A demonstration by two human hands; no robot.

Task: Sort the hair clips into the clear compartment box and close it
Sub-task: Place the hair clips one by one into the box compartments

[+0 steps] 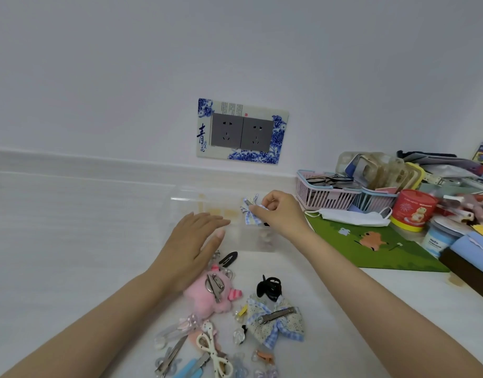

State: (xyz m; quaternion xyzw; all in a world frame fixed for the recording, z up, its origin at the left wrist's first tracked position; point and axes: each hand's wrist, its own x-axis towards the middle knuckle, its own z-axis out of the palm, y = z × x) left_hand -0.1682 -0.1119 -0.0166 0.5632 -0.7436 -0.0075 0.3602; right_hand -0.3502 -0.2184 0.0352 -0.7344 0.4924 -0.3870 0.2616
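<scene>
The clear compartment box (251,241) lies open on the white counter, its lid (191,199) tipped back toward the wall. My right hand (278,211) pinches a small blue-checked bow clip (250,212) over the box's far right part. With fingers spread, my left hand (192,241) rests flat at the box's near left corner and holds nothing. In front of the box lies a pile of clips: a pink plush pig clip (210,293), a black claw clip (270,287), a large checked bow clip (275,320), a black snap clip (229,259) and several small clear and pastel ones (207,350).
Pink baskets (327,195) with glasses and phone cases stand at the right. A white face mask (352,216) lies on a green mat (371,246), beside a red tin (412,210) and a blue-white tub (439,237). A double wall socket (241,130) sits above the counter.
</scene>
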